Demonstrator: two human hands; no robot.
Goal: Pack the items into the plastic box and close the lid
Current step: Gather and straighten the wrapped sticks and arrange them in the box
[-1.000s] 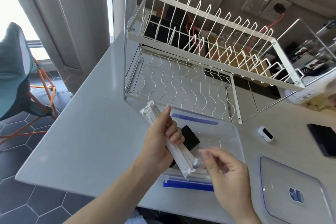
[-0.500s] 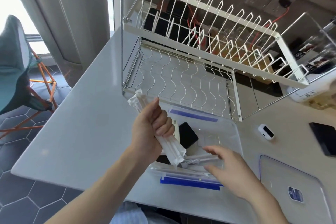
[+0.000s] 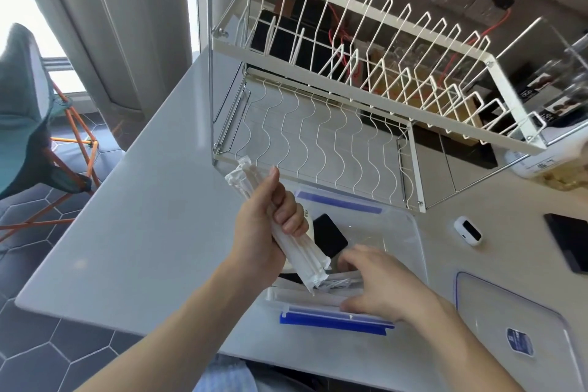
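A clear plastic box point(image 3: 404, 232) with blue clips stands open at the table's near edge. My left hand point(image 3: 270, 226) is closed around a bundle of white paper-wrapped straws point(image 3: 305, 261), held tilted above the box's left side. My right hand point(image 3: 381, 283) reaches into the box near its front wall, fingers spread over loose wrapped straws point(image 3: 337, 283) lying inside; whether it grips one is unclear. A black flat item point(image 3: 327, 235) lies in the box. The box's clear lid point(image 3: 515, 321) rests on the table to the right.
A white two-tier wire dish rack point(image 3: 350, 73) stands right behind the box. A small white device point(image 3: 467, 231) and a black slab point(image 3: 569, 242) lie on the table to the right. A teal chair point(image 3: 22, 118) stands beyond the table's left edge.
My right hand has dropped from beside the bundle down into the box, toward its front wall. My left hand keeps the bundle, shifted slightly left and up.
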